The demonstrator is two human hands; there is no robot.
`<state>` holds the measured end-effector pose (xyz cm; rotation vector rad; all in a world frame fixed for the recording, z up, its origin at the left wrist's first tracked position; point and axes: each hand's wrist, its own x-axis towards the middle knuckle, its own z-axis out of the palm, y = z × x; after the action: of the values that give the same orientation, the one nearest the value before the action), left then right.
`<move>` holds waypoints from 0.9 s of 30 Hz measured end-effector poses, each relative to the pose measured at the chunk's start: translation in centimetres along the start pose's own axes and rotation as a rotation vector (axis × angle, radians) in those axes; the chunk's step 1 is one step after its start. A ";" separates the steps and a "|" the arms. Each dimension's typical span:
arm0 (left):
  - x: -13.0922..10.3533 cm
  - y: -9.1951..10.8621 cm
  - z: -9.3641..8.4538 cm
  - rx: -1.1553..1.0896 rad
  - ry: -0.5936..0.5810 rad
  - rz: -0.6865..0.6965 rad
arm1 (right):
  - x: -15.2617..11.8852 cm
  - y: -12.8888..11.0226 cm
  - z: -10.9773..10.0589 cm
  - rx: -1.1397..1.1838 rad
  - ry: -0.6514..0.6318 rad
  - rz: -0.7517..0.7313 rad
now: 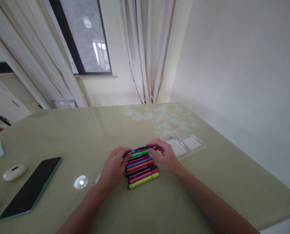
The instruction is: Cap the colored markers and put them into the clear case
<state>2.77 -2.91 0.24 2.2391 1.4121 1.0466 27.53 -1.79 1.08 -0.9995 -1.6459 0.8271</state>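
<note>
Left hand (114, 165) and right hand (165, 156) are both pinching the ends of a dark blue marker (137, 150), mid-frame, can't tell if it's lifted. The other felt-tip markers (140, 166) already lie in a row just below, so looks mostly lined up; clear plastic packaging (186, 147) sits right of center.

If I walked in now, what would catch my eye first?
Probably the row of bright markers on the table, a yellow one nearest the viewer. At its far end, the left hand and right hand hold a dark blue marker. Off left lies a flat black tablet.
</note>
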 end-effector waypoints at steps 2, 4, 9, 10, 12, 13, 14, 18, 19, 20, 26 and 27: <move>0.0 0.1 0.0 0.003 -0.011 -0.001 | -0.1 0.0 0.1 -0.007 -0.005 -0.021; 0.0 0.2 0.0 0.007 -0.021 -0.004 | -0.1 0.0 0.1 -0.019 -0.008 -0.027; 0.0 0.3 -0.1 0.022 -0.036 -0.003 | -0.1 0.1 0.1 -0.044 -0.026 -0.013; 0.0 0.4 0.0 0.026 -0.038 0.002 | -0.1 0.1 0.1 -0.044 -0.030 -0.006; -0.1 0.4 0.0 0.033 -0.039 0.012 | -0.2 0.1 0.2 -0.037 -0.039 0.003; -0.1 0.4 0.1 0.035 -0.038 0.019 | -0.2 0.1 0.2 -0.032 -0.044 0.003; -0.1 0.4 0.1 0.036 -0.037 0.026 | -0.2 0.1 0.3 -0.028 -0.048 0.002; -0.2 0.6 0.1 0.043 -0.045 0.047 | -0.3 0.1 0.4 -0.008 -0.061 0.012; -0.2 0.6 0.2 0.046 -0.046 0.050 | -0.2 0.1 0.4 -0.001 -0.066 0.020; -0.2 0.6 0.2 0.049 -0.047 0.052 | -0.2 0.0 0.4 0.007 -0.068 0.027; -0.2 0.5 0.2 0.006 -0.041 0.074 | -0.1 0.0 0.2 0.103 -0.057 0.097; -0.2 0.5 0.2 -0.010 -0.031 0.071 | -0.1 0.0 0.2 0.133 -0.054 0.113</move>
<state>3.19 -3.26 0.31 2.3042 1.3211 1.0341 27.31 -1.93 1.00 -0.9909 -1.5692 1.0330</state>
